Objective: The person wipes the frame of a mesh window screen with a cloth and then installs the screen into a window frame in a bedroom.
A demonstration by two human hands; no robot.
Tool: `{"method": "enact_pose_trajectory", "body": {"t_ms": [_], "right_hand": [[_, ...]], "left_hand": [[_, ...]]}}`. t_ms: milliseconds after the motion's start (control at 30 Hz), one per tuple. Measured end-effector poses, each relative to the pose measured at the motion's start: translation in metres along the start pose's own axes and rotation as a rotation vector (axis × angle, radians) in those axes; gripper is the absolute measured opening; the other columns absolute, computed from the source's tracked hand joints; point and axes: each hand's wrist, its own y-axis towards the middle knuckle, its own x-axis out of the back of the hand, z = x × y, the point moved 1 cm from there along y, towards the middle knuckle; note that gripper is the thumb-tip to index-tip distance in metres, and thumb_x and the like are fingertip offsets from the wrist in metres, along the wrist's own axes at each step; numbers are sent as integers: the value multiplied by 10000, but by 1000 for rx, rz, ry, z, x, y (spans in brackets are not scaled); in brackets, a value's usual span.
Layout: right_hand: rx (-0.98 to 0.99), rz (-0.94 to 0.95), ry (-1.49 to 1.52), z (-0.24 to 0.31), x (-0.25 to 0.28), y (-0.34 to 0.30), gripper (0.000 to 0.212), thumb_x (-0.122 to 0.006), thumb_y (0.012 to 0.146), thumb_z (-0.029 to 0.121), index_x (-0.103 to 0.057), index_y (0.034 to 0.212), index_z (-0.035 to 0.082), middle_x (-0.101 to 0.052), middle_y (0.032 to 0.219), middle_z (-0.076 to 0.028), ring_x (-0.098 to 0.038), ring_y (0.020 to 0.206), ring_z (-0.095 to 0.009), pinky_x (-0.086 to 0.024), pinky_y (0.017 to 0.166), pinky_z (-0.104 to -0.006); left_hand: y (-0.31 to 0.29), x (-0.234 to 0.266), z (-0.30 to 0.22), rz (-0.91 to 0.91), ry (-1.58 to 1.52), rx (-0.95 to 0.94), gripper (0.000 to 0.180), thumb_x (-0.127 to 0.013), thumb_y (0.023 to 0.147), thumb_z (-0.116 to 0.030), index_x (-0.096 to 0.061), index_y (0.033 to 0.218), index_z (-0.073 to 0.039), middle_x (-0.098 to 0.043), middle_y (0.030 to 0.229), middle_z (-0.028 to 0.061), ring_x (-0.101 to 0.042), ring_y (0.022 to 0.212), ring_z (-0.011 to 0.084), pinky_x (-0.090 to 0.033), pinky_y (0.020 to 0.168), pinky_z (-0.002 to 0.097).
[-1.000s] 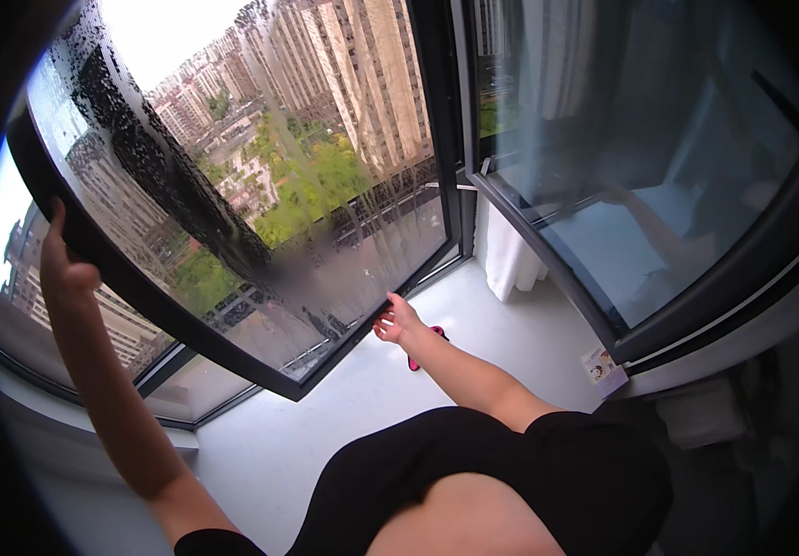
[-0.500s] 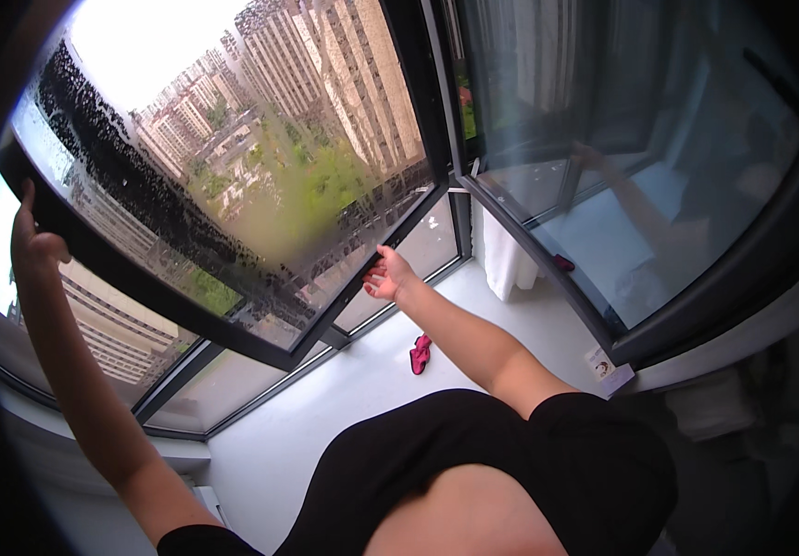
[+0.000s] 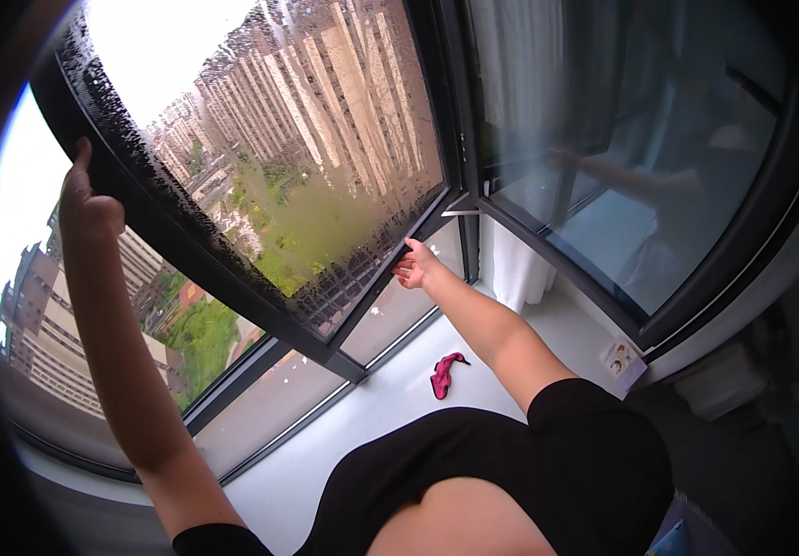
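A dark-framed window sash (image 3: 330, 345) with wet, droplet-covered glass stands tilted across the upper left of the head view. My left hand (image 3: 89, 204) is closed around the sash's left edge, one finger pointing up along it; its other fingers are partly hidden. At the sash's lower rail, right of its bottom corner, my right hand (image 3: 415, 267) holds the edge with curled fingers. Both arms are stretched out.
Another dark-framed glass panel (image 3: 640, 232) stands at the right, with a white curtain (image 3: 520, 269) beside it. On the white sill (image 3: 390, 389) lies a crumpled pink cloth (image 3: 447, 374). A small printed card (image 3: 622, 364) sits near the panel's lower corner. Tall buildings show outside.
The sash has swung outward, its bottom corner coming close to the fixed window frame. Both hands have travelled with it, and the whole view has shifted somewhat.
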Motion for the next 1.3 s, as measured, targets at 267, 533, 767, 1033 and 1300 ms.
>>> {"method": "enact_pose_trajectory", "body": {"t_ms": [267, 533, 767, 1033, 1300], "right_hand": [[154, -61, -7, 10, 22, 33, 339, -518, 795, 445, -546, 965, 154, -530, 1022, -35, -457, 1015, -234, -280, 823, -447], [135, 47, 145, 7, -10, 32, 396, -604, 743, 431, -529, 1024, 162, -439, 1126, -58, -412, 991, -240, -325, 868, -504], [31, 68, 311, 16, 14, 60, 379, -557, 805, 383, -486, 1060, 113, -437, 1151, -101, -388, 1129, -291, -269, 932, -587], [57, 115, 351, 6, 12, 67, 352, -471, 878, 317, -427, 1132, 76, -421, 1179, -109, -391, 1123, -295, -245, 961, -613], [30, 120, 427, -10, -5, 68, 302, -419, 916, 301, -441, 1125, 84, -409, 1195, -96, -385, 1115, -286, -316, 926, -611]], "left_hand": [[6, -15, 35, -228, 54, 33, 383, -629, 774, -512, -665, 825, -134, -618, 664, 16, -435, 357, 139, -310, 330, 267], [80, 32, 31, -23, 481, -429, 423, -506, 882, -191, -449, 1272, -35, -624, 1022, 104, -481, 458, 128, -374, 382, 229], [113, -6, 76, 3, -75, -83, 725, -657, 806, -362, -317, 1328, 9, -276, 1433, 113, -172, 1340, 237, -117, 1072, 423], [111, -22, 84, -161, 14, -146, 817, -711, 761, -345, -273, 1345, 21, -273, 1430, 126, -169, 1340, 231, -82, 1080, 436], [127, -16, 82, -209, 85, -118, 858, -684, 776, -388, -219, 1371, 20, -233, 1447, 135, -159, 1348, 250, -102, 1073, 457]]}}
